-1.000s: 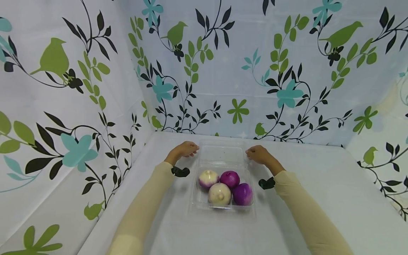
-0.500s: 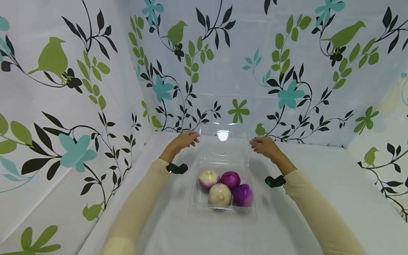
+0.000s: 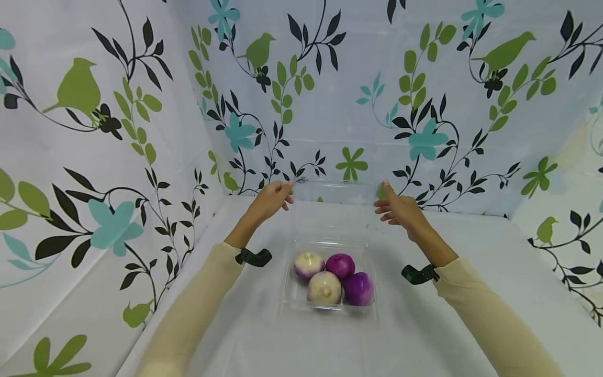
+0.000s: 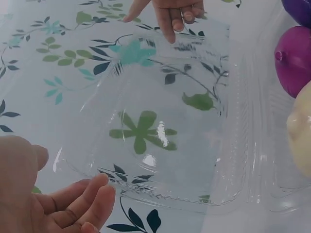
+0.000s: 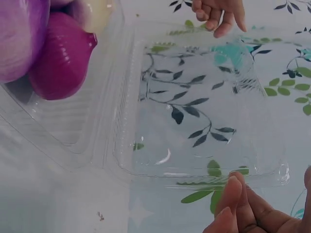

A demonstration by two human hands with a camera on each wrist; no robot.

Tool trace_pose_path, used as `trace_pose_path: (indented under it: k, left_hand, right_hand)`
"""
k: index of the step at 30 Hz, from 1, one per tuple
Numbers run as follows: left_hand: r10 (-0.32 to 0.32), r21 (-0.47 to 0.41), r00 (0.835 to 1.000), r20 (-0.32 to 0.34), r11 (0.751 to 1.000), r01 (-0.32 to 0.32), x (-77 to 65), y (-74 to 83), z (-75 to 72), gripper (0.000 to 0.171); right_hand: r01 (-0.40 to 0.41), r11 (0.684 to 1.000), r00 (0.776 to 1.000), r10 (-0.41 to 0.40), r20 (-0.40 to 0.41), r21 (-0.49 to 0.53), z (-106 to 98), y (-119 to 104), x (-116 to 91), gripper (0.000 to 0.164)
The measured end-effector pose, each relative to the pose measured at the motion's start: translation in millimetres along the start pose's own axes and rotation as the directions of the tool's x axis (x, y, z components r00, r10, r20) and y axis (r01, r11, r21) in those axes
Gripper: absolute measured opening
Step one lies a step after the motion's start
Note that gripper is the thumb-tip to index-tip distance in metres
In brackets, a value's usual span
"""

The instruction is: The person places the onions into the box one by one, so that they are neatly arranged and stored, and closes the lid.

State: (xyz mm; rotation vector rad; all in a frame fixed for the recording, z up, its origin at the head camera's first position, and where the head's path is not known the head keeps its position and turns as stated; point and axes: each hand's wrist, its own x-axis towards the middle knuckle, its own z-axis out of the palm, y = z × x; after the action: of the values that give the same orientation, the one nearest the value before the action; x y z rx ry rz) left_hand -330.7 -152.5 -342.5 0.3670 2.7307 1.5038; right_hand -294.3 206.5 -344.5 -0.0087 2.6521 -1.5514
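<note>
A clear plastic clamshell container (image 3: 292, 293) holds several onions, pale ones (image 3: 325, 288) on the left and purple ones (image 3: 359, 289) on the right. Its hinged lid (image 3: 332, 217) stands raised at the far side. My left hand (image 3: 272, 200) is at the lid's left edge; in the left wrist view, bent fingertips (image 4: 103, 182) are right at the rim, with the thumb spread away. On the other side, my right hand (image 3: 404, 211) has its thumb up and fingers extended towards the lid. The right wrist view has its fingertips (image 5: 234, 182) close to the lid's rim.
The container stands on a white-covered table (image 3: 325, 345). Behind and beside it hang white cloths (image 3: 348, 104) printed with birds, leaves and flowers. A dark strap device (image 3: 254, 257) sits on my left wrist, another (image 3: 419, 274) on my right.
The lid has risen from lying low at the back to standing up. Both hands have gone up with it and farther apart; the right fingers have loosened and spread from the lid's edge.
</note>
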Motion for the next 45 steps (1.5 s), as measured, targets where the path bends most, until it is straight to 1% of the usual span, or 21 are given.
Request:
trace_pose_path:
  k: [4, 8, 14, 17, 19, 21, 23, 25, 29, 32, 35, 39, 42, 45]
  left_hand:
    - [0.022, 0.014, 0.999, -0.04, 1.0, -0.022, -16.6, 9.9, 1.4, 0.066]
    - [0.029, 0.021, 0.998, -0.06, 0.999, -0.028, -35.9, 12.8, 5.2, 0.065]
    - [0.021, -0.035, 0.999, -0.044, 0.999, -0.023, -66.7, 10.8, 10.0, 0.062]
    - [0.022, -0.057, 0.999, -0.031, 0.998, -0.023, -81.8, 9.2, 13.1, 0.06]
    - [0.007, -0.078, 1.0, -0.009, 0.997, -0.008, -92.5, 7.3, 16.5, 0.056]
    - [-0.007, -0.106, 1.0, 0.016, 0.994, 0.008, -102.4, 3.9, 21.0, 0.052]
    - [-0.035, -0.132, 0.999, 0.038, 0.99, 0.04, -112.0, -0.4, 25.9, 0.049]
    - [-0.064, -0.143, 0.996, 0.055, 0.987, 0.071, -121.0, -5.6, 30.5, 0.049]
    - [-0.118, -0.155, 0.99, 0.081, 0.979, 0.129, -137.9, -18.5, 37.8, 0.051]
    - [-0.124, -0.151, 0.988, 0.094, 0.979, 0.137, -151.4, -28.4, 43.4, 0.051]
    - [-0.114, -0.124, 0.987, 0.109, 0.984, 0.128, -166.0, -38.3, 51.3, 0.054]
    - [-0.131, -0.093, 0.983, 0.132, 0.985, 0.143, -182.7, -50.8, 63.3, 0.062]
    - [-0.145, -0.083, 0.978, 0.149, 0.984, 0.159, -190.0, -58.3, 70.3, 0.067]
    - [-0.154, -0.063, 0.971, 0.181, 0.984, 0.168, -195.1, -64.4, 74.3, 0.068]
  right_hand:
    - [-0.029, 1.0, 0.999, 0.029, -0.015, -0.006, -3, -3, -15, 0.1]
    - [-0.056, 0.998, 0.998, 0.056, 0.015, 0.005, -2, -4, -31, 0.094]
    - [-0.08, 0.99, 0.991, 0.066, 0.118, 0.118, -2, 3, -57, 0.092]
    - [-0.087, 0.987, 0.99, 0.071, 0.124, 0.132, 2, 7, -69, 0.092]
    - [-0.104, 0.985, 0.989, 0.087, 0.118, 0.14, 7, 10, -76, 0.09]
    - [-0.122, 0.98, 0.988, 0.105, 0.115, 0.157, 12, 15, -83, 0.089]
    - [-0.146, 0.973, 0.985, 0.126, 0.119, 0.178, 16, 19, -92, 0.083]
    - [-0.157, 0.967, 0.982, 0.131, 0.139, 0.201, 19, 24, -99, 0.075]
    - [-0.147, 0.962, 0.975, 0.102, 0.195, 0.23, 22, 34, -113, 0.059]
    - [-0.121, 0.97, 0.975, 0.076, 0.208, 0.211, 25, 42, -122, 0.052]
    - [-0.11, 0.981, 0.977, 0.077, 0.197, 0.162, 32, 52, -132, 0.045]
    - [-0.085, 0.992, 0.986, 0.07, 0.154, 0.096, 43, 68, -142, 0.039]
    - [-0.057, 0.996, 0.993, 0.051, 0.102, 0.061, 50, 77, -146, 0.039]
    - [-0.02, 1.0, 0.998, 0.019, 0.06, 0.012, 56, 85, -149, 0.038]
